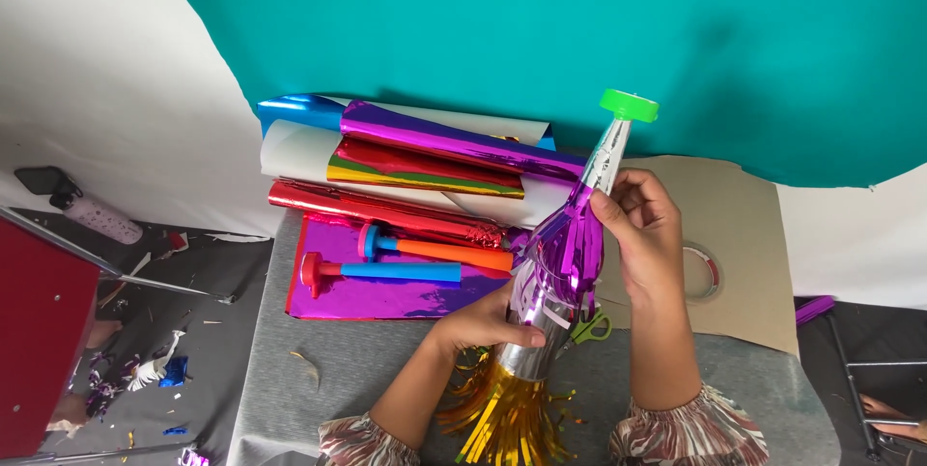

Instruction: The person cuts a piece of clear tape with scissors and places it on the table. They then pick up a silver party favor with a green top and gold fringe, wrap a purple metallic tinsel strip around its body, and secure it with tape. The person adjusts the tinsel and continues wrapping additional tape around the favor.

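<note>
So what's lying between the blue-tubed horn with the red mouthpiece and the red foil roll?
In the head view, another horn lies between them: an orange-tubed horn with a blue mouthpiece, parallel to the blue-tubed horn and just below the red foil roll.

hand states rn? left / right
Left hand: closed around the silver lower part of the party horn.
Right hand: gripping the horn's purple fringe.

My left hand (483, 323) sits low and near me, palm down, fingers curled closed in a grip, thumb pointing right. My right hand (645, 229) is raised higher and farther out, fingers bent, thumb and forefinger pinched together. Both forearms angle inward, with patterned cuffs at the wrists.
</note>
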